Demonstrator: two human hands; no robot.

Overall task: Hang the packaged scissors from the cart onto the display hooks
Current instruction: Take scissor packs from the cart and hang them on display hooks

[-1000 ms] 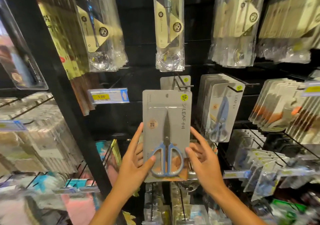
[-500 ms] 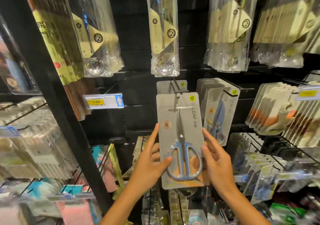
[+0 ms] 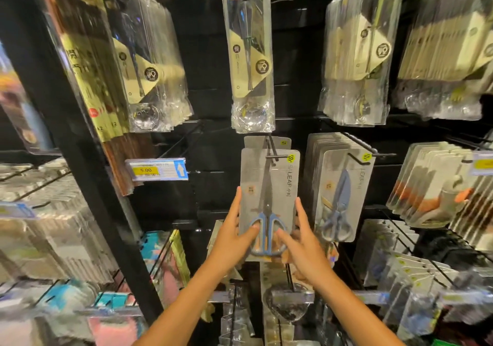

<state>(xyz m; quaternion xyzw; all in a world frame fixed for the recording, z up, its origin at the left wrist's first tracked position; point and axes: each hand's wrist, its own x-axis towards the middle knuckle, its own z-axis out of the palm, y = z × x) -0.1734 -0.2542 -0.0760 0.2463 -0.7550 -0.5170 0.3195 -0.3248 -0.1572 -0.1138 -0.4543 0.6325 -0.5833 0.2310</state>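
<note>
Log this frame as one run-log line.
step: hanging | item: packaged scissors at display hook | left hand: holds pack | right hand: holds pack

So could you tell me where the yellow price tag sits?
In the head view, the yellow price tag sits left of the held scissors pack, beside the black upright post.

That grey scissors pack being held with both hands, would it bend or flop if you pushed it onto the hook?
Probably fairly stiff: the scissors pack stays flat though the left hand and right hand hold only its lower part. Likely bottom-heavy, since the blue handles sit low. Its glossy face may be a little slippery. The hook already shows at its top.
</note>
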